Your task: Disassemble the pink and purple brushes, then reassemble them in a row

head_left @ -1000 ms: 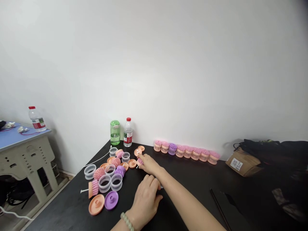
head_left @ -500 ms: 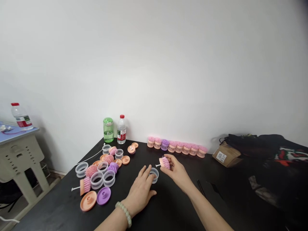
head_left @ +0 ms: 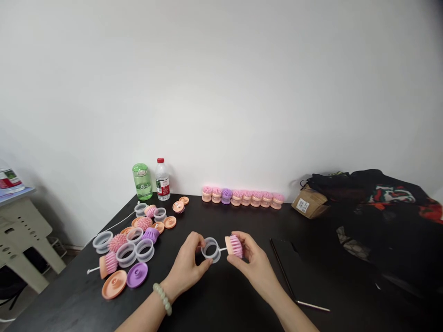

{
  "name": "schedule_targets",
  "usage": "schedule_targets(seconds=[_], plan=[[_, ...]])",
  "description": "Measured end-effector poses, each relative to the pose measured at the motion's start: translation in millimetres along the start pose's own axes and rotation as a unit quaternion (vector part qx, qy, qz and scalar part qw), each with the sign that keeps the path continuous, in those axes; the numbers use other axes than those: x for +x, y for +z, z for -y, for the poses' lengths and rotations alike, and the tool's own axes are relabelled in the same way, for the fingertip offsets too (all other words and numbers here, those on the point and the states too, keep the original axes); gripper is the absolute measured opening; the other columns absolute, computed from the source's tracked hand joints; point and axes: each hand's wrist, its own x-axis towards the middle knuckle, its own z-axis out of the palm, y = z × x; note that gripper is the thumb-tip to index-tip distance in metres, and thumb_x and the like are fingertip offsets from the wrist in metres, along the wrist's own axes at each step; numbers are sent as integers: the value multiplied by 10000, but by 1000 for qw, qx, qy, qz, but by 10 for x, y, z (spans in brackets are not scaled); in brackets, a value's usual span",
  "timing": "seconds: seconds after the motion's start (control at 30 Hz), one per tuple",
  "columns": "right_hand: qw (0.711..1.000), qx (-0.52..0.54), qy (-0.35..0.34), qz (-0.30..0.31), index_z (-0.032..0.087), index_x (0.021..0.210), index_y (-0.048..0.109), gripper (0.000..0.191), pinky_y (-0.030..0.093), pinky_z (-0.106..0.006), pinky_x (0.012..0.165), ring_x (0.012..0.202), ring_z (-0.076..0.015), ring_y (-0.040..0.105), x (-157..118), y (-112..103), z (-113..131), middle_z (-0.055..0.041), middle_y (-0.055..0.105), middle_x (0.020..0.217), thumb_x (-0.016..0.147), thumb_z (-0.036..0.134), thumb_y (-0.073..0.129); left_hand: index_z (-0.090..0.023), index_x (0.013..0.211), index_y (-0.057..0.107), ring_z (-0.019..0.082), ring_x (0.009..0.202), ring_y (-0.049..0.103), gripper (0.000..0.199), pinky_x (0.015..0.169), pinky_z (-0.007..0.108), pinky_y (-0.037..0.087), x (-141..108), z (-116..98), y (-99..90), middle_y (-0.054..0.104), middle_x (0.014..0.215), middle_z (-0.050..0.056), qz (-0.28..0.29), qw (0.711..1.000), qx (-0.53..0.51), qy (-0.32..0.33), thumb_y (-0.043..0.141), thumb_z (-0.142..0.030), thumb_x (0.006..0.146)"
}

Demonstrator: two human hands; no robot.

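Note:
My left hand [head_left: 190, 258], with a beaded bracelet at the wrist, grips a translucent ring [head_left: 210, 250] by its left side, tilted up off the black table. Facing it, my right hand [head_left: 252, 260] pinches a pink-bristled brush head [head_left: 234, 246] with a peach base. The brush head lies sideways, and its thin white stem points left at the ring's right edge. On the left of the table are more translucent rings [head_left: 126, 254], brush heads [head_left: 109, 264], a purple round cap [head_left: 137, 275] and peach caps [head_left: 114, 284].
Several finished-looking brushes [head_left: 236, 197] stand in a row by the wall. A green bottle [head_left: 142, 182] and a red-capped water bottle [head_left: 162, 180] are at the back left. To the right lie a dark phone-like slab [head_left: 290, 263], a brown paper package [head_left: 309, 203] and dark cloth [head_left: 367, 230].
My left hand has taken hold of the ring and lifted it on edge. The brush head's stem has come close to the ring. The view has shifted right.

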Motion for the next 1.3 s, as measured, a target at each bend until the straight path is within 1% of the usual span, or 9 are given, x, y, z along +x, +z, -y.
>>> schedule_targets(seconds=[0.13,0.3,0.43,0.57,0.67,0.77,0.93,1.13,1.3], plan=[[998,-54,-34,19,229,1139,612,458,537,-385,885,1015,-249,669,-86,58,65,-60,678,1125,689,196,683,-229,926,466,176,812,520,229,725,298,471,-39,-49,5,498,936,9,25,998,-49,28,618,-132,787],[991,-105,-76,37,248,1173,605,468,536,-369,907,1041,-233,651,-162,53,105,-47,651,1143,721,162,690,-230,989,502,207,938,544,242,796,326,472,-80,-137,-13,535,1077,48,27,997,-39,56,637,-147,806],[981,-150,-119,-20,262,1191,600,473,546,-388,910,1063,-250,644,-185,15,85,-55,639,1169,737,166,695,-243,1175,470,210,934,579,437,833,350,475,-106,-211,-41,588,1086,42,15,999,-33,5,669,-161,795],[963,-173,-185,-96,262,1200,591,439,565,-396,881,1043,-268,652,-199,-17,77,-73,641,1158,780,235,717,-228,1047,523,204,861,570,308,780,338,473,-122,-283,-52,593,1000,30,27,999,27,7,662,-145,785],[955,-170,-215,-109,261,1202,583,437,575,-395,859,1018,-277,659,-217,-20,95,-86,642,1144,794,275,738,-222,1038,526,213,879,567,298,778,342,474,-121,-306,-49,588,999,38,31,998,50,26,647,-123,784],[954,-171,-229,-86,271,1209,577,437,579,-398,854,1020,-282,660,-232,3,113,-88,640,1142,804,278,742,-222,1051,524,220,900,563,303,796,352,477,-123,-301,-45,588,1017,47,36,997,57,43,651,-126,793],[960,-162,-228,-20,285,1210,589,473,577,-368,878,1026,-269,668,-236,41,131,-72,647,1120,782,282,790,-222,1072,530,229,932,554,272,824,363,472,-137,-294,-47,594,1036,57,50,993,53,89,674,-229,841],[966,-144,-214,22,286,1214,608,560,576,-338,888,1023,-260,679,-256,2,162,-59,661,1143,711,288,854,-224,1078,561,219,937,583,305,836,338,475,-147,-349,-68,609,1051,48,41,997,-38,52,719,-254,819],[969,-107,-218,38,282,1259,591,532,580,-359,888,1045,-268,666,-264,-41,197,-85,655,1179,775,329,807,-220,1097,602,218,911,581,336,812,328,474,-155,-381,-97,602,1033,56,49,992,-99,58,730,-362,821]])
